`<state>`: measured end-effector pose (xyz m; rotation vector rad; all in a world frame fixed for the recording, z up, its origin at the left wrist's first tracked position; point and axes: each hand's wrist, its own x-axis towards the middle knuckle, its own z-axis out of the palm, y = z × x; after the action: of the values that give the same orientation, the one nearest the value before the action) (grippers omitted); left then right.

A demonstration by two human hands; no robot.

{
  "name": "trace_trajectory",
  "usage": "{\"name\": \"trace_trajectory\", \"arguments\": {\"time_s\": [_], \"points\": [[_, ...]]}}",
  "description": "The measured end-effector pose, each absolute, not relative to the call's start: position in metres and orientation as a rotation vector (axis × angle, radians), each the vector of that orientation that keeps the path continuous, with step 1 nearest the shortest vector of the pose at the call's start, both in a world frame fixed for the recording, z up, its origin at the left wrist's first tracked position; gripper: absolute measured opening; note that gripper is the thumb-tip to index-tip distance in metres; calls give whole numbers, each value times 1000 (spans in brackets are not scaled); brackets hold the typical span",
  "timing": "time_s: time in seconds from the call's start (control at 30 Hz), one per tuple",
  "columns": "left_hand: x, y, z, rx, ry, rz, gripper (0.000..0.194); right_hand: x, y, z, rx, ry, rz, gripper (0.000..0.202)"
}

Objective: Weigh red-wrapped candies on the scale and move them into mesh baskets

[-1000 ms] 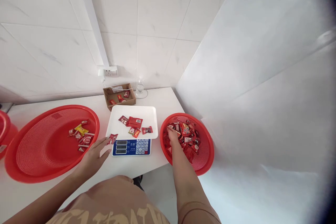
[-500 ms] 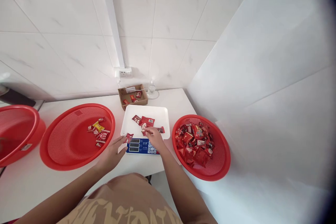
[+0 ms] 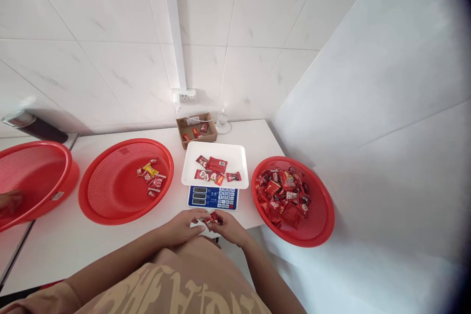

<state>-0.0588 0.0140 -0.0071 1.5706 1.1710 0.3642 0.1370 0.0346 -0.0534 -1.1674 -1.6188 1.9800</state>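
Note:
My left hand [image 3: 186,226] and my right hand [image 3: 231,229] meet just in front of the scale, close to my shirt. Between them is a small red candy packet [image 3: 213,219]. My right fingers are pinched on its right side, while my left fingers curl over its left edge with the thumb held lower. Fingers partly cover it, and I cannot tell whether more than one packet is there. Beyond the hands, several red candy packets [image 3: 218,164] lie on the white tray [image 3: 189,157] of the digital scale [image 3: 212,198].
To the right, a red basket [image 3: 324,211] holds a heap of red packets. The left red basket [image 3: 106,181] has several candies. A cardboard box [image 3: 198,142] stands behind the tray. Far left, another person's hand [image 3: 10,201] reaches into another basket [image 3: 55,171] near a dark bottle [image 3: 40,126].
My right hand has left the packets on the scale tray and come back toward my body. My left hand has moved right and nearer, bringing both hands together at a packet. The view has shifted left.

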Motion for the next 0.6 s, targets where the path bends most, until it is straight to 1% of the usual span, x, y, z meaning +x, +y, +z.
{"name": "trace_trajectory", "arguments": {"time_s": [0.03,0.1,0.23,0.3,0.37,0.43,0.47,0.53,0.6], "points": [[-58,14,-9,1583,1152,355,39,140,30,-54,-1206,-1594,1969,26],[-60,14,-15,1617,1186,336,36,151,25,-56,-1320,-1521,1888,25],[-81,17,-30,1734,1440,378,27,194,28,-65,-1578,-1169,1560,39],[-99,20,-35,1798,1611,444,29,219,32,-69,-1640,-880,1334,51],[-117,25,-39,1842,1785,502,33,241,36,-72,-1668,-713,1118,70],[-134,29,-43,1855,1923,518,40,256,37,-74,-1769,-722,963,86],[-141,30,-45,1840,1975,501,43,260,38,-75,-1850,-780,911,90],[-151,32,-49,1785,2040,440,49,262,36,-80,-2004,-967,860,86],[-155,31,-54,1731,2052,372,53,257,33,-89,-2073,-1199,852,73]]}}
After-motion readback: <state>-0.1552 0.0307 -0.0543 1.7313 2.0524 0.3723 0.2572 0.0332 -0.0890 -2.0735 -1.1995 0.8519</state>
